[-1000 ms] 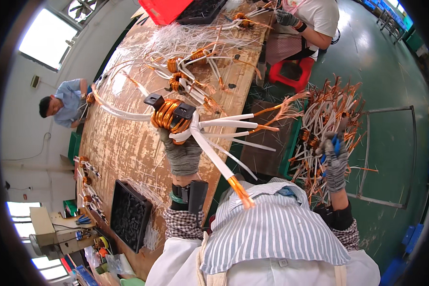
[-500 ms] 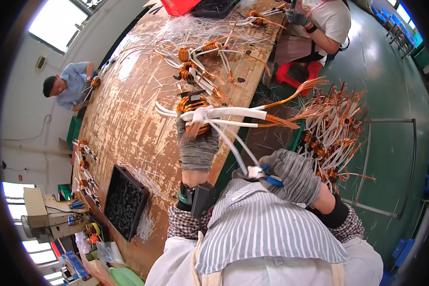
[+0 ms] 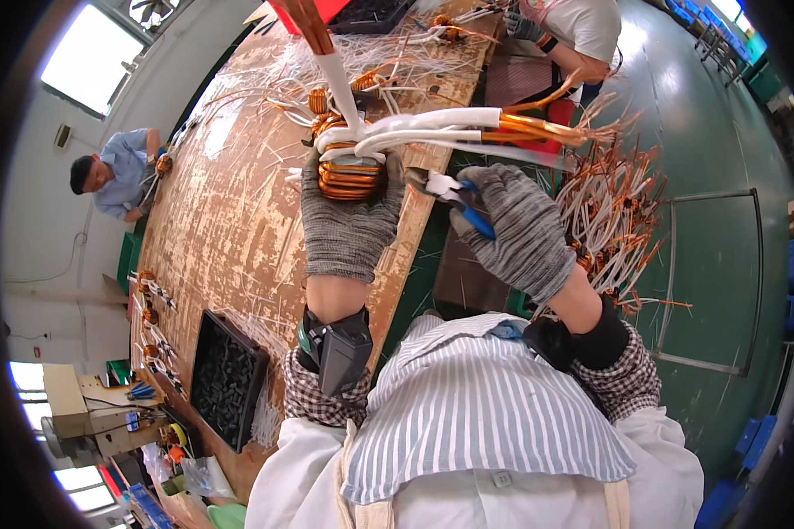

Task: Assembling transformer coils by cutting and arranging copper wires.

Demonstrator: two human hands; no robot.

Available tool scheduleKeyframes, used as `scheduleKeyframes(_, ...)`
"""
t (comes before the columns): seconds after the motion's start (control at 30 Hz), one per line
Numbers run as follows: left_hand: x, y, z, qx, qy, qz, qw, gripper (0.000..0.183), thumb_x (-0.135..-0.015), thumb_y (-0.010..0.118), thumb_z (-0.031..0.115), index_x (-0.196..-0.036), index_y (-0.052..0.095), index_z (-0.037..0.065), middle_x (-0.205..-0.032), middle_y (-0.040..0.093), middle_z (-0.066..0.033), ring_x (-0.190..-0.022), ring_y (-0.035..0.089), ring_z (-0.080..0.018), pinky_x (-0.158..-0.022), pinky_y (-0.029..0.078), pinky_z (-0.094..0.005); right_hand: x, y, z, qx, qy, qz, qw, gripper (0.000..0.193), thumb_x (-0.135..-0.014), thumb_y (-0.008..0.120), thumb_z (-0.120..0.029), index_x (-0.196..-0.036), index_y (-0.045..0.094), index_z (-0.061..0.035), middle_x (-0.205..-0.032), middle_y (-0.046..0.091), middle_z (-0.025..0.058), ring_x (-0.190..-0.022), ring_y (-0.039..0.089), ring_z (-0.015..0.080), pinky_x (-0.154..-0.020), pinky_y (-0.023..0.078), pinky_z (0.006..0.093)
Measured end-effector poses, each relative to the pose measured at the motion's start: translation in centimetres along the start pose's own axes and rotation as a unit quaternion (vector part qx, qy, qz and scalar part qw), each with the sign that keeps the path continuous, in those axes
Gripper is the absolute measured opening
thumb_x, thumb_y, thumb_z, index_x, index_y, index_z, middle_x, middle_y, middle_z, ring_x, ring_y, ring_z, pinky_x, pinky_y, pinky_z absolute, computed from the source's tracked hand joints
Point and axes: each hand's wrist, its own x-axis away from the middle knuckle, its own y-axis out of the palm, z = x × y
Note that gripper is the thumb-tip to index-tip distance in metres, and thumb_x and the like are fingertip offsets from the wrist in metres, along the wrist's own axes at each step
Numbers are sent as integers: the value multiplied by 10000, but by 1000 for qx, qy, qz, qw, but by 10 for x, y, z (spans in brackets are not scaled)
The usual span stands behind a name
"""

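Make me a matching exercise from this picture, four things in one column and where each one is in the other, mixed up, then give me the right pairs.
Things:
1. copper coil
2. blue-handled cutters
3. black tray
4. bundle of copper-tipped leads

Places:
A. on the wooden bench, lower left, near its edge
B. gripped in the gloved left hand
C. off the bench, to the right of the right hand
D. held in the gloved right hand

Pairs: 1-B, 2-D, 3-A, 4-C
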Motion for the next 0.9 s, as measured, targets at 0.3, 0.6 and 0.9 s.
scheduleKeyframes(0.3, -7, 12, -23, -77, 66, 34, 994, 385, -830, 569, 295, -1091, 494, 21, -1024, 539, -149, -941, 558, -269, -849, 501, -399, 4, -26, -21, 31, 10, -2, 999, 400, -725, 621, -262, -1025, 532, -13, -866, 555, 155, -802, 539, 294, -706, 447, 383)
scheduleKeyframes(0.6, -1, -13, -30, -66, -5, 51, 996, 333, -846, 567, 270, -1075, 520, 33, -1028, 569, -125, -951, 566, -263, -826, 511, -416, -11, -130, 49, 148, 87, 153, 973, 274, -760, 621, -218, -956, 550, -40, -884, 590, 126, -781, 574, 288, -693, 448, 413)
scheduleKeyframes(0.9, 11, -23, -44, -110, -48, 64, 991, 343, -837, 582, 285, -1111, 495, 97, -1037, 562, -81, -929, 573, -224, -755, 532, -376, -24, -85, 61, 352, -215, -107, 905, 302, -740, 509, -172, -998, 587, -36, -841, 558, 100, -809, 533, 244, -718, 414, 357)
